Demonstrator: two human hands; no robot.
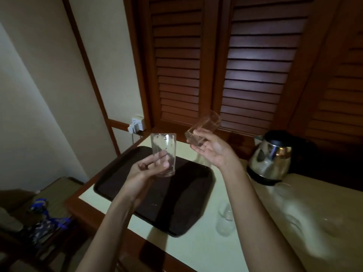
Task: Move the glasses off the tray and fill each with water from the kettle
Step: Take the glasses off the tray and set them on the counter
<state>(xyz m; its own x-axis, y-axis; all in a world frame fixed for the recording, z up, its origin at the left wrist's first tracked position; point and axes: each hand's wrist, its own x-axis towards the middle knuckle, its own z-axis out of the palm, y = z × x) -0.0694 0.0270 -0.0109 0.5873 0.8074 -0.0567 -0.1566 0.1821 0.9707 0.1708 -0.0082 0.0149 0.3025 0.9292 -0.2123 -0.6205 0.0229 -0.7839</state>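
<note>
My left hand (150,168) holds a clear glass (163,154) upright in the air above the dark tray (137,195). My right hand (209,149) grips a second clear glass (204,128), tilted with its far end pointing up and right, above the tray's far right corner. The tray itself carries nothing. A third glass (225,219) stands on the pale table (196,252), right of the tray and partly behind my right forearm. A steel kettle (270,160) with a black lid sits on its base at the right.
Dark louvred wooden doors (235,65) rise behind the table. A white plug adapter (137,124) sits in the wall at the table's far left. A low chair with a blue patterned cloth (47,222) is at the lower left, beside the table's wooden edge.
</note>
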